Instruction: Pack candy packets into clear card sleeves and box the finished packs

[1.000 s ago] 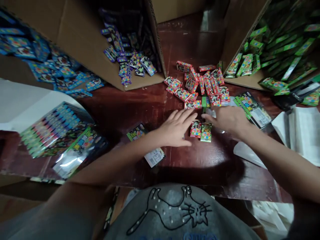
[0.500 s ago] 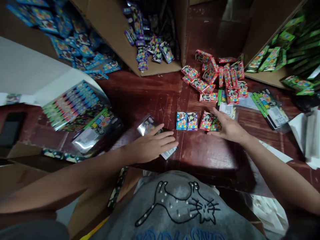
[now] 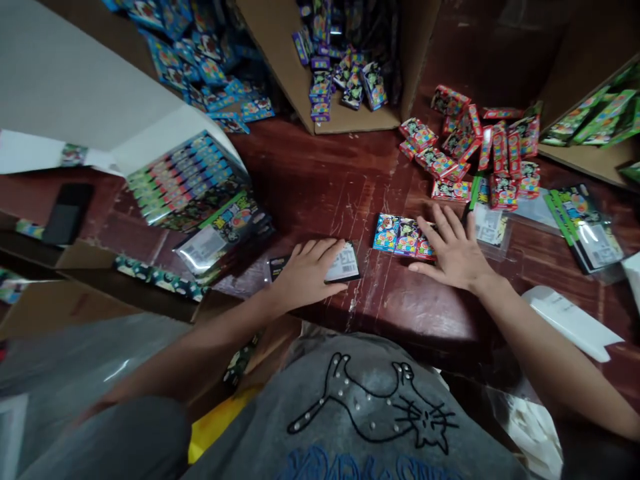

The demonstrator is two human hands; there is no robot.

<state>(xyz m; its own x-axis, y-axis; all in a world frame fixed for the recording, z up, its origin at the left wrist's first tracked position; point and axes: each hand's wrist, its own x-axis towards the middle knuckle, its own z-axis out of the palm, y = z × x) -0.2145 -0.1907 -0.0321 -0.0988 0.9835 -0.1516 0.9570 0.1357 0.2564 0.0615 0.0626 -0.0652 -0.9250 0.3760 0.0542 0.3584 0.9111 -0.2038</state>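
Note:
My left hand (image 3: 310,272) lies flat on a black printed packet (image 3: 346,262) with a pale label, its fingers stretched out. In front of me, small candy-style boxes stand in a row: a blue box (image 3: 385,233), a purple box (image 3: 407,237) and a red box (image 3: 424,249). Fingers spread, my right hand (image 3: 453,253) rests over the right end of this row and covers part of the red box. Whatever lies under its palm is hidden. Just beyond that hand is a clear sleeve (image 3: 493,223) with a label.
Loose red boxes (image 3: 463,143) lie heaped at the back right. Cartons hold purple boxes (image 3: 353,87), blue packs (image 3: 210,70) and green packs (image 3: 595,117). Stacked printed packs (image 3: 220,233) sit to the left, another packet (image 3: 585,227) to the right. A dark phone-like object (image 3: 69,213) lies far left.
My right hand has pushed the red box leftward against the purple one, and its fingers have spread. The packet under my left hand has turned more level. The view has shifted left.

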